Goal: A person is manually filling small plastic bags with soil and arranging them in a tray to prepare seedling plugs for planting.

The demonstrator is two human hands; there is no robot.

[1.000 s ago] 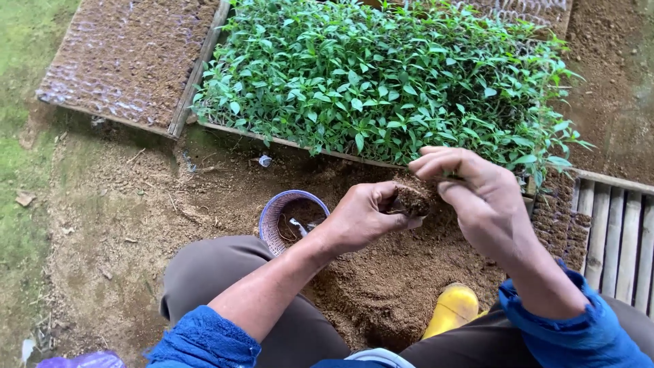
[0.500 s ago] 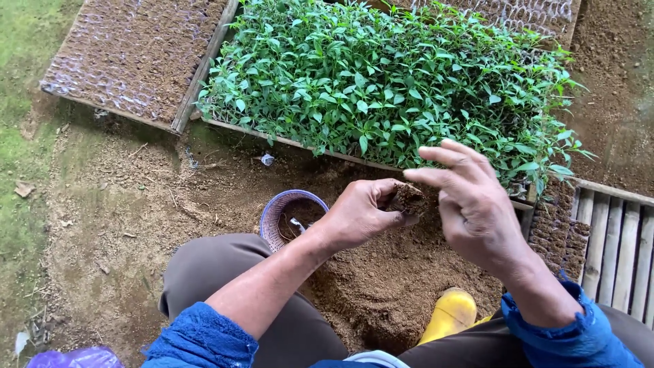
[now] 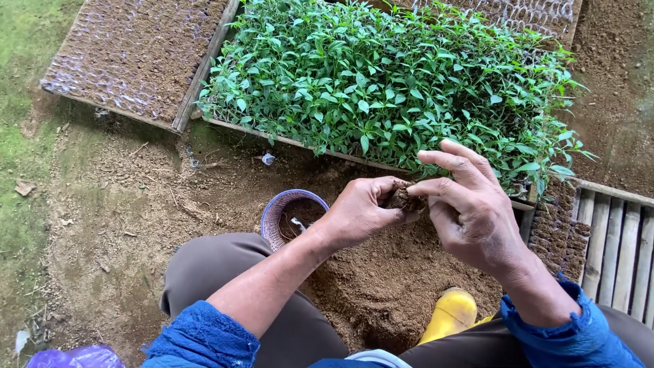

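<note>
My left hand (image 3: 361, 211) is closed around a small dark plug of soil (image 3: 406, 200), held above a heap of loose brown soil (image 3: 381, 286). My right hand (image 3: 470, 211) pinches the top of the same plug with thumb and forefinger, the other fingers spread. Both hands hover just in front of a wooden tray full of green seedlings (image 3: 381, 82). A small purple woven basket (image 3: 289, 215) sits on the ground beside my left wrist.
A tray of soil-filled cells (image 3: 133, 58) lies at the far left, a slatted wooden tray (image 3: 620, 245) at the right. My yellow boot (image 3: 449, 313) pokes out below. A purple bag (image 3: 75, 358) lies at the bottom left. Grass borders the left side.
Both hands stayed together on the soil plug. The right hand's fingers have spread and lifted a little; the camera view has shifted slightly.
</note>
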